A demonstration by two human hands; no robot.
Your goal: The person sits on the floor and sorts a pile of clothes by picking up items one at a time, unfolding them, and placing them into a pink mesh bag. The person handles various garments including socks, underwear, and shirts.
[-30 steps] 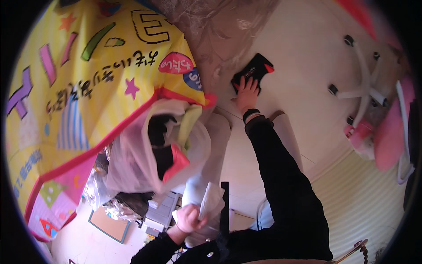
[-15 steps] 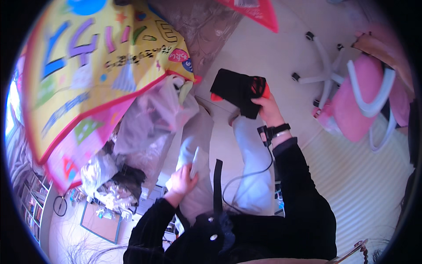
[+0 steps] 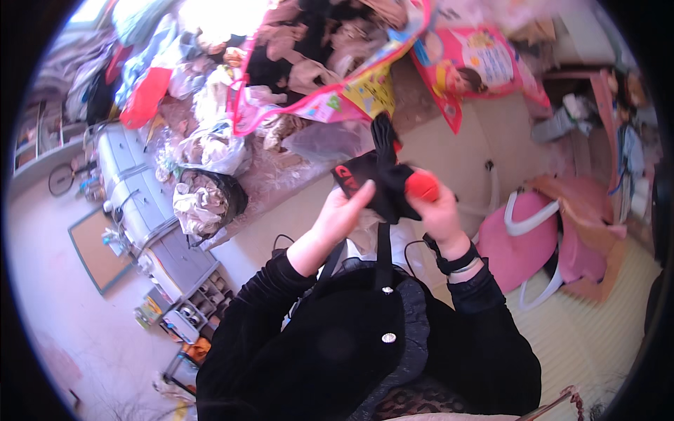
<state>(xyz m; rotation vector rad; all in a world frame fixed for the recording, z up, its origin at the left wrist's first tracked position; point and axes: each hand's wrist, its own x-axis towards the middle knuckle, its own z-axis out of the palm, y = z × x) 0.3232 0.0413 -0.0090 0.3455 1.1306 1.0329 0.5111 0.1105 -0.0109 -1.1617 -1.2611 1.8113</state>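
A pair of black socks [image 3: 385, 184] with red heel or toe patches and red lettering is in front of my body, its upper end sticking up. My left hand [image 3: 342, 214] grips the near left side with the thumb on top. My right hand [image 3: 441, 214] holds the right side, next to a round red patch. Some fingers of both hands are hidden behind the fabric. Beyond the socks, a large yellow and pink bag [image 3: 361, 95] stands open, with brown, beige and black garments [image 3: 309, 70] in it.
A pink printed bag [image 3: 484, 63] lies at the far right. To the right is a pink chair [image 3: 516, 242] with white armrests. At left are a black bag [image 3: 237, 198] with pale cloth in it, a grey drawer cabinet [image 3: 133, 168] and a framed board [image 3: 98, 249].
My left hand has come up from my lap and taken hold of the socks. The socks have moved closer to me. My view has shifted, so the yellow bag's open top shows.
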